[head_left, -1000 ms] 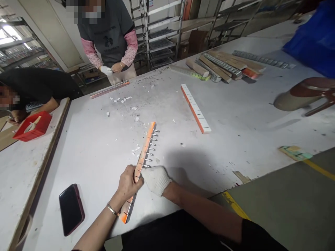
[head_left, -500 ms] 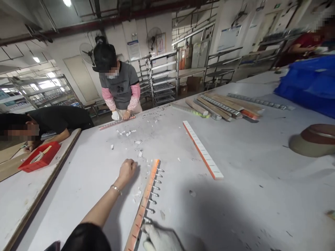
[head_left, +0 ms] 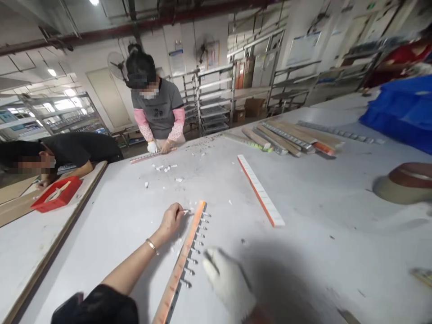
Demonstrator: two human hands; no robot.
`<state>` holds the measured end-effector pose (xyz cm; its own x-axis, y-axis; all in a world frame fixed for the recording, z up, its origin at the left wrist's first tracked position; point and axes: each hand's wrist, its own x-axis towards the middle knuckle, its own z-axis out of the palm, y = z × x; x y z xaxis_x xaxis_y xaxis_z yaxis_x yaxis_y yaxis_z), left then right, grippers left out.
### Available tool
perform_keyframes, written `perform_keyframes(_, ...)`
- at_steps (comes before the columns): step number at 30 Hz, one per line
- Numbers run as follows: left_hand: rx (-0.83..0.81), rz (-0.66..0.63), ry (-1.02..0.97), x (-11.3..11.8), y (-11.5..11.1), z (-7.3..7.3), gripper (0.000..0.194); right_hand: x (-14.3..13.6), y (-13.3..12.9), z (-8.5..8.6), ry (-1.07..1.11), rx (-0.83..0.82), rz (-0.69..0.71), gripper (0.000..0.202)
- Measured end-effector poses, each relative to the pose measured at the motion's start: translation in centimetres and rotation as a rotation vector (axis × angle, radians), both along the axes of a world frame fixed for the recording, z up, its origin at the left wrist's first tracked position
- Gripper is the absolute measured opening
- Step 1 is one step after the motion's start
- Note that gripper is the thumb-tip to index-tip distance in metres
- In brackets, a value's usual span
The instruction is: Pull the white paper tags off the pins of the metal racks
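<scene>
In the head view, the bare left hand (head_left: 172, 219) pinches a small white chip (head_left: 186, 211) beside the far end of the long orange strip studded with metal pins (head_left: 185, 258), which lies near the white bench's (head_left: 303, 252) near edge; the white-gloved right hand (head_left: 229, 283), blurred and spread open, holds nothing. A careless sweep could snag the glove on the pins or skew the unheld strip.

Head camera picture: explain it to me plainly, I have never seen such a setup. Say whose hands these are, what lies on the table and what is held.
The camera sits on a worker's head, looking down at their own hands. The bare left hand pinches a small white piece beside the orange strip, which lies on the white table with metal pins along its side. The gloved right hand hovers blurred near the pins; its grip is unclear. White chips, another strip and a red tray lie around. Other people work opposite.
</scene>
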<state>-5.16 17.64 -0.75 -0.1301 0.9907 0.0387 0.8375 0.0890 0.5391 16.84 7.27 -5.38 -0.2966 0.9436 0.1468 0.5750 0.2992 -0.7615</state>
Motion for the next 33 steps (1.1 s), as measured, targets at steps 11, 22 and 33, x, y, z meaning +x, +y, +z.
perform_keyframes(11,-0.165,-0.024,-0.754,2.7,-24.0,1.7,0.031,-0.9,-7.2,2.2,-0.299,0.001,0.507,0.029)
perform_keyframes(22,-0.526,-0.206,-1.235,3.2,-26.9,-0.6,0.045,1.9,-10.0,3.0,0.042,-0.454,0.671,0.022)
perform_keyframes(33,-0.04,-0.039,-0.29,3.6,-26.2,-1.1,0.033,-0.9,-8.2,1.4,-0.397,0.178,0.707,0.027)
